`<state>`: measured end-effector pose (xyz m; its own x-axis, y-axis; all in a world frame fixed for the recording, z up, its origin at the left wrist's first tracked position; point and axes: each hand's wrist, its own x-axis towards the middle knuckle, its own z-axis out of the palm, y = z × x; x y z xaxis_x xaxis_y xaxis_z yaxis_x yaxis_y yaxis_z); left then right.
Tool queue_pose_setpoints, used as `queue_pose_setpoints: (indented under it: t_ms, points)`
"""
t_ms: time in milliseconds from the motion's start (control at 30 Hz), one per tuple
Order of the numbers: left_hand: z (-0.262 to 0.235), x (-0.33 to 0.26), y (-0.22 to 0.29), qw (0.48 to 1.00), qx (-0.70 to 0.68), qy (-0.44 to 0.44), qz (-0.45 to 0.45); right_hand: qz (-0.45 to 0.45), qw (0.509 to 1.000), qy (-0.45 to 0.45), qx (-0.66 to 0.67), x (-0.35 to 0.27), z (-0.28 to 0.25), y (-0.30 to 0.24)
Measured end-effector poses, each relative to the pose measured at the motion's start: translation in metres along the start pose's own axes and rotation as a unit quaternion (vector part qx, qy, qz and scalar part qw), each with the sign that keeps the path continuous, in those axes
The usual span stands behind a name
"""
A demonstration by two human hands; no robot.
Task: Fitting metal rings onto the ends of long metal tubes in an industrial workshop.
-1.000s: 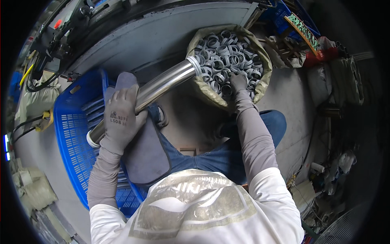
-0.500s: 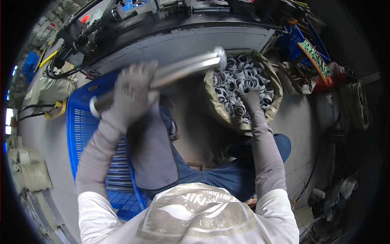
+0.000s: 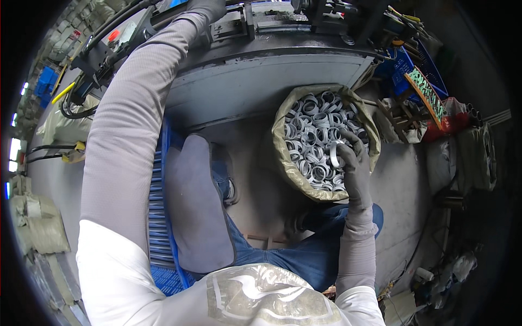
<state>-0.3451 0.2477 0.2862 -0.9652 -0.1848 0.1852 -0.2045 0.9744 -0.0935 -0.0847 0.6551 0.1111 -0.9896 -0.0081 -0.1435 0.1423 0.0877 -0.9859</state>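
My right hand (image 3: 356, 174), in a grey glove, is over the near right part of a sack of metal rings (image 3: 312, 136). Its thumb and fingers pinch one pale metal ring (image 3: 334, 156) just above the pile. The sack (image 3: 279, 157) is olive, with its rim folded back. My left hand (image 3: 209, 7), also gloved, reaches far forward over the dark machine bench (image 3: 261, 44). The top edge of the picture cuts off its fingers, so what they hold is hidden.
A blue crate (image 3: 176, 271) with several metal tubes (image 3: 159, 217) stands by my left leg. A grey pad (image 3: 198, 201) covers my left thigh. Machine parts (image 3: 321, 13) line the bench. At the far right are another blue crate (image 3: 435, 73) and a green-topped rack (image 3: 425, 95).
My left hand, which held a flanged metal tube over the blue crate, has moved forward to the machine; the tube is out of sight. My right hand has pulled back slightly, now gripping a ring.
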Motion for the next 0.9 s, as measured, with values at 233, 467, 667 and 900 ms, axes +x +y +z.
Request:
queue_pose_setpoints:
  t_ms: [233,467,667,900]
  points:
    - [0.058,0.014,-0.074,0.981,0.161,0.013,0.106,-0.147,0.967,-0.121,-0.172,0.003,-0.003,0.01]
    - [0.118,-0.254,-0.129,0.917,-0.132,0.294,0.236,0.033,0.973,-0.081,0.212,0.007,-0.037,0.035]
    - [0.267,-0.606,-0.333,0.998,0.033,-0.042,-0.035,-0.003,0.971,-0.178,0.158,0.055,-0.062,0.087]
    - [0.351,-0.77,-0.272,0.931,0.005,-0.358,-0.071,0.024,0.987,-0.156,-0.004,0.061,-0.074,0.087]
